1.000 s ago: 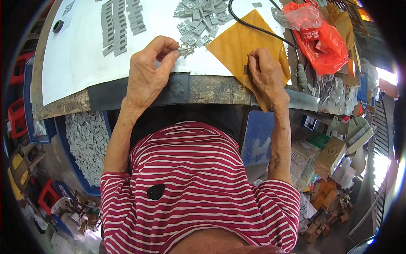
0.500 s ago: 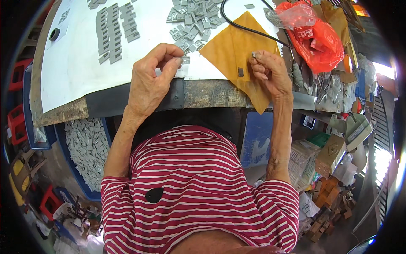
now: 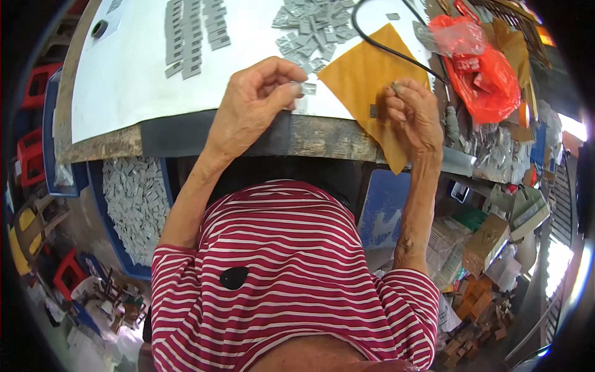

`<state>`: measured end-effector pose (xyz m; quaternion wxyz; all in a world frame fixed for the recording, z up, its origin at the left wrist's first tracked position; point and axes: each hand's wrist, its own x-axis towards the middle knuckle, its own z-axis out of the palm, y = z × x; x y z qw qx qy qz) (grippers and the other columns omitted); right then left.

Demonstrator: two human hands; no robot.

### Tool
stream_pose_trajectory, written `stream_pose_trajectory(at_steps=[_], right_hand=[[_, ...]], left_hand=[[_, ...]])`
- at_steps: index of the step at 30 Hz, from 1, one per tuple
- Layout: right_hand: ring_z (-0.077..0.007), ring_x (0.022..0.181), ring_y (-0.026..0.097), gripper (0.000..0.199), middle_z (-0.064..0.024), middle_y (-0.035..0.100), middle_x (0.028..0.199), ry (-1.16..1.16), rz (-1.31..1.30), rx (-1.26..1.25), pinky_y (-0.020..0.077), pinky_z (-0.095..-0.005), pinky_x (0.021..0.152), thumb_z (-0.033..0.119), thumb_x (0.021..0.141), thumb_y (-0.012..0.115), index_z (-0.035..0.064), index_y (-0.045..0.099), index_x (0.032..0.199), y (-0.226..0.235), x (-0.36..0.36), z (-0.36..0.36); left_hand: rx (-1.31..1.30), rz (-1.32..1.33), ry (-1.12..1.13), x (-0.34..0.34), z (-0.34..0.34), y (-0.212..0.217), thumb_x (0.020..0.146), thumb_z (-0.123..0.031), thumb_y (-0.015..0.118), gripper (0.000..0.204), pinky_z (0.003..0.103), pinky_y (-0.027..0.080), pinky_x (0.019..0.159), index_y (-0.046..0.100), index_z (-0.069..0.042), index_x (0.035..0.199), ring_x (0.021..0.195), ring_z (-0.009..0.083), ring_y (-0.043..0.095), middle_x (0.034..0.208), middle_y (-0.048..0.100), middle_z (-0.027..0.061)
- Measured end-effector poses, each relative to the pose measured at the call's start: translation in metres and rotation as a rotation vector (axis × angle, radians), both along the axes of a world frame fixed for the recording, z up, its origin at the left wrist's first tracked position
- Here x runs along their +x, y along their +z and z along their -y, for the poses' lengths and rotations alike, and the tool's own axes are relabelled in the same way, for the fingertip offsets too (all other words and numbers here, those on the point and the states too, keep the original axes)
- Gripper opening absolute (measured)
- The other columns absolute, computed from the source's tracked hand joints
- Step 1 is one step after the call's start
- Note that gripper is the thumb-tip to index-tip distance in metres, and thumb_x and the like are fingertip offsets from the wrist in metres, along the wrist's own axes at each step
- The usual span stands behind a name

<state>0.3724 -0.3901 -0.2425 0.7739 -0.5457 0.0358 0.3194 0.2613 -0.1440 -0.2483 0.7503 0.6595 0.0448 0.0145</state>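
A blue bin [image 3: 133,270] holds grey pieces [image 3: 135,201]; left grip [image 3: 255,104] pinches a grey part [image 3: 308,88], right grip [image 3: 418,113] something tiny [image 3: 396,87].

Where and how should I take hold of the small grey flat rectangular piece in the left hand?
Probably grip the small grey flat rectangular piece by its right end, coming from the right: that end sticks out free, while the left hand covers the other. It looks thin, so a light pinch should suit.
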Motion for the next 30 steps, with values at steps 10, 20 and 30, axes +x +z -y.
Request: stream_pose_trajectory(at_steps=[10, 20, 30], right_hand=[[-0.0082, 0.053, 0.046, 0.007, -0.0077, 0.055, 0.072, -0.074, 0.110, -0.029, 0.0371, -0.0190, 0.042, 0.000, 0.082, 0.055, -0.0011, 0.051, 0.088, 0.013, -0.037, -0.040], [-0.0088, 0.050, 0.050, 0.007, -0.0083, 0.057, 0.068, 0.086, 0.146, -0.036, 0.0409, -0.0198, 0.041, -0.004, 0.077, 0.055, -0.0039, 0.053, 0.083, 0.003, -0.056, -0.083], [-0.0085, 0.049, 0.050, 0.007, -0.0082, 0.057, 0.068, 0.069, 0.122, 0.019, 0.0406, -0.0193, 0.041, -0.004, 0.077, 0.056, -0.0033, 0.054, 0.084, -0.001, -0.057, -0.083]], left_hand=[[0.041, -0.013, 0.015, -0.005, 0.001, -0.003, 0.084, -0.006, 0.054, 0.016, 0.017, 0.045, 0.062, 0.057, 0.002, 0.098, 0.064, 0.0056, 0.052, 0.073, 0.058, 0.0012], [0.142, 0.000, 0.053, -0.009, 0.006, -0.004, 0.083, -0.005, 0.055, 0.014, 0.019, 0.043, 0.054, 0.058, 0.002, 0.094, 0.058, 0.0053, 0.051, 0.070, 0.060, 0.0027], [0.102, 0.007, 0.091, -0.009, 0.009, -0.008, 0.082, -0.003, 0.056, 0.013, 0.018, 0.046, 0.064, 0.060, 0.000, 0.094, 0.074, 0.0076, 0.057, 0.080, 0.060, 0.0032]])
